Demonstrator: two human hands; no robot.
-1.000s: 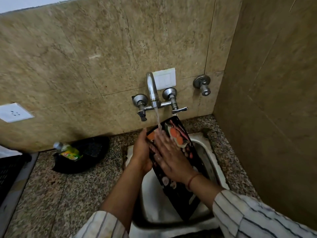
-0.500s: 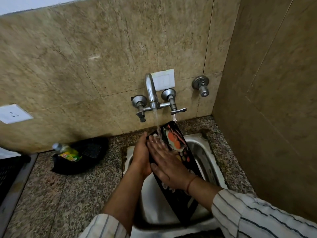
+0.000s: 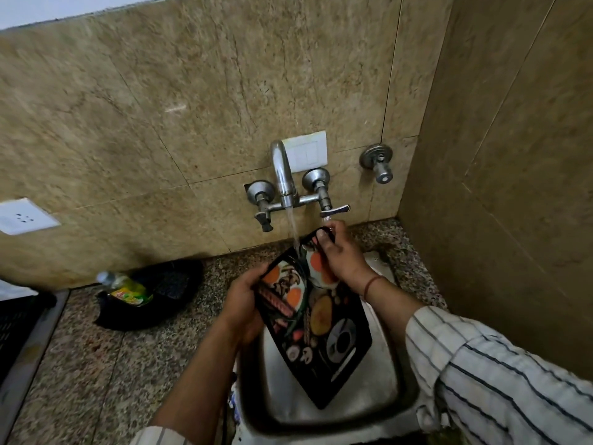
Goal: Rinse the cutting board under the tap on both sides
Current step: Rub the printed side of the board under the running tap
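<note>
- Our left hand (image 3: 244, 303) grips the cutting board (image 3: 321, 322) by its left edge.
- It's tilted over the sink (image 3: 378, 390), long axis running from the tap (image 3: 282, 175) toward us.
- Our right hand (image 3: 340, 255) pinches the far end, handy for flipping.

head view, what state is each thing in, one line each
chrome wall tap, running, stream hitting the board's upper end
black food-print cutting board, printed side up, tilted, lower end down in the sink
left hand, gripping the board's left edge
right hand, fingers curled round the board's top end
steel sink, board's lower end inside it
green dish-soap bottle, lying on its side in a black dish
</note>
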